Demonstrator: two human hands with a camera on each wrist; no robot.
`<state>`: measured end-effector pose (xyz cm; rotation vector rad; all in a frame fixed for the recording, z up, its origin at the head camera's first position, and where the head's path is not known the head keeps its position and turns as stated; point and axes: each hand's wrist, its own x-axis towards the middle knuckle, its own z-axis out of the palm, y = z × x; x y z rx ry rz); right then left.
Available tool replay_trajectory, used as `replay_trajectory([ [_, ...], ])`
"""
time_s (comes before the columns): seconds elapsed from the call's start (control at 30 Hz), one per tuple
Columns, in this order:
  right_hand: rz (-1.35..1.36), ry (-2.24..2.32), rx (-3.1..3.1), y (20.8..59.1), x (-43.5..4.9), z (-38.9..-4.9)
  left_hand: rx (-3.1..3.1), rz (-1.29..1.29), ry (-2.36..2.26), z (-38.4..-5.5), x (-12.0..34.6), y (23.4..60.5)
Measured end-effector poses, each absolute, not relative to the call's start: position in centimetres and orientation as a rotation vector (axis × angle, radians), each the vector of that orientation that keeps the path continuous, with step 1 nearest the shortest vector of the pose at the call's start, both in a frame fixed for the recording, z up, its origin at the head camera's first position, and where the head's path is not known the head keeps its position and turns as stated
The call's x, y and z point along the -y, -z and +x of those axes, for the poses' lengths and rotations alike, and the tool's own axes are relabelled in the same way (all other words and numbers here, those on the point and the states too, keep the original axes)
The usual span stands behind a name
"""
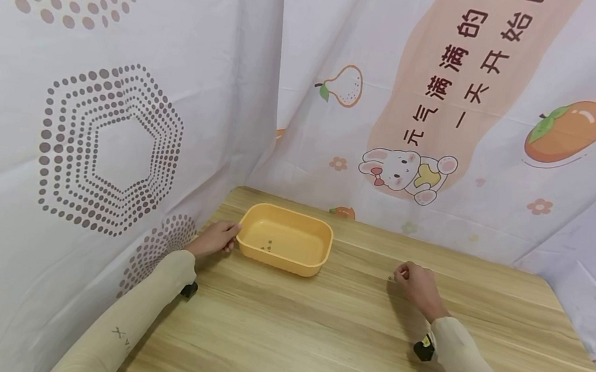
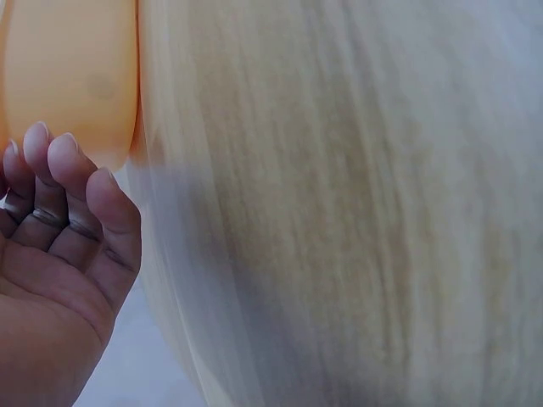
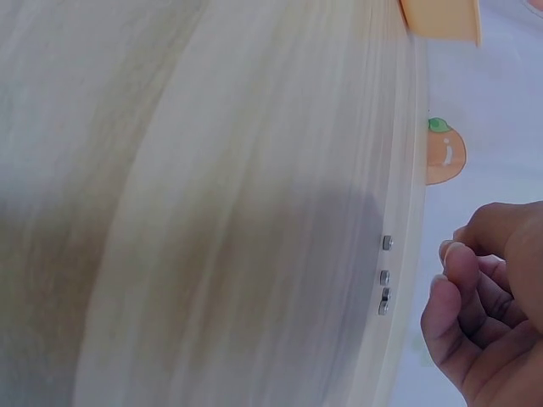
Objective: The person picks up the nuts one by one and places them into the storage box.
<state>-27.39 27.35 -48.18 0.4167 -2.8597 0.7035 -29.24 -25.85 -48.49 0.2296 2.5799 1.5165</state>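
Observation:
A yellow plastic basin (image 1: 282, 262) stands on the table near the left wall cloth, with several small dark pieces lying inside. My left hand (image 1: 216, 239) grips its left end at the rim; in the left wrist view the curled fingers (image 2: 64, 165) lie against the outer wall, with the thumb mostly hidden. To the right of the basin, my right hand (image 1: 419, 288) hovers over the table with fingers bent and thumb and fingertips drawn together. Whether something small sits between them is hidden. Several small metal nuts (image 3: 385, 277) lie on the table near that hand.
Both hands work over a wood-grain table (image 1: 279, 339). A patterned white cloth (image 1: 112, 151) hangs close along the left side, and a printed cloth (image 1: 326, 140) with fruit pictures and lettering hangs behind. Dark wrist devices (image 1: 424, 348) sit under the sleeves.

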Motion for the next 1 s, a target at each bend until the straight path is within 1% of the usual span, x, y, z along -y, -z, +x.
replay_trajectory([
  [1.0, 0.476, -0.754, 2.823, 47.8, -24.9, -28.0, -2.551, 0.238, -1.531, -29.3, 26.1, 48.7],
])
